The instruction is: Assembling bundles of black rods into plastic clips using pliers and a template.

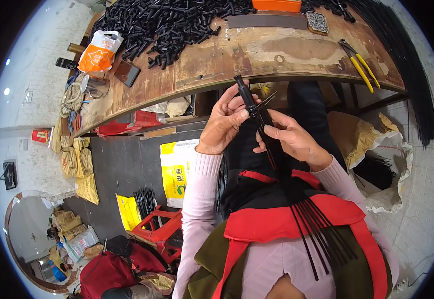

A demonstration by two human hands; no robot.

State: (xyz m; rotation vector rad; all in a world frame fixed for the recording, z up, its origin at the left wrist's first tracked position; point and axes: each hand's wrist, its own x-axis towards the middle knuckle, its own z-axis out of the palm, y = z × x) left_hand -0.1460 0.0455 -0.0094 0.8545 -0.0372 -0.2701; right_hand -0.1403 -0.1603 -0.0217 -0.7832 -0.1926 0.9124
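In front of the table edge, my left hand (225, 122) is closed around a black tubular plastic piece (246, 94), its narrow end pointing up and away. From its lower end runs a bundle of thin black rods (322, 229), which look like umbrella ribs, across my lap and fanning out over my red-edged apron (247, 224). My right hand (294, 139) is closed on the rods just below the tubular piece, thumb on top. Thin light-coloured tips (268, 98) stick out sideways between the two hands. My fingers hide part of the joint.
Black plastic pieces (162, 30) are heaped on the worn wooden table (202, 62). Yellow-handled cutting pliers (359, 67), a tin of small metal bits (317, 22), a phone (127, 73) and long black rods (411, 74) lie there too. A red stool (159, 219) and open sack (389, 169) flank me.
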